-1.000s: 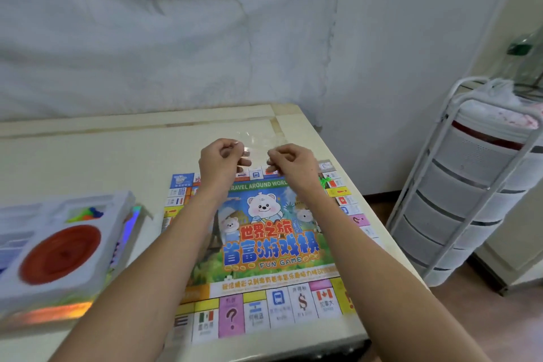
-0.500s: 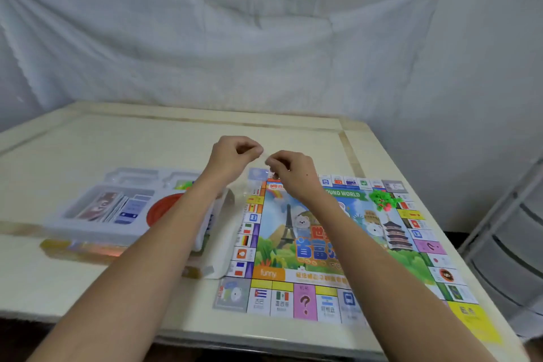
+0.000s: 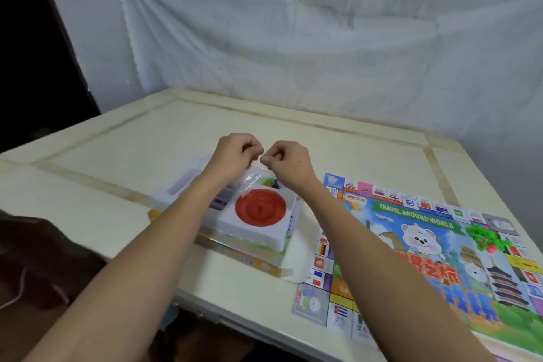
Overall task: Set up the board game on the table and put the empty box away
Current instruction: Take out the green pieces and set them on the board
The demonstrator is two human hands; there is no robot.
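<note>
Left hand: fingers curled in, thumb and forefinger pinching one top corner of a small clear plastic bag.
Right hand: curled the same way, pinching the other top corner; the two hands are almost touching, raised above the tray.
Bag: thin and see-through, hanging from the pinch over the tray; whether anything is in it cannot be told.
Game board: unfolded and lying flat at the near right corner of the worktop, printed side up, its near edge close to the worktop's front edge.
Green pieces: a small heap of green and red tokens on the board near its far right side.
Tray: white plastic insert near the middle of the front half of the worktop, left of the board, holding a red round dish, some coloured pieces and what look like card stacks.
Box: flat colourful box under the tray, a flap touching the board's left edge.
Done: board laid out, some tokens tipped onto it.
Left: probably dealing with the bag, taking the rest out of the tray, then putting the box away.
</note>
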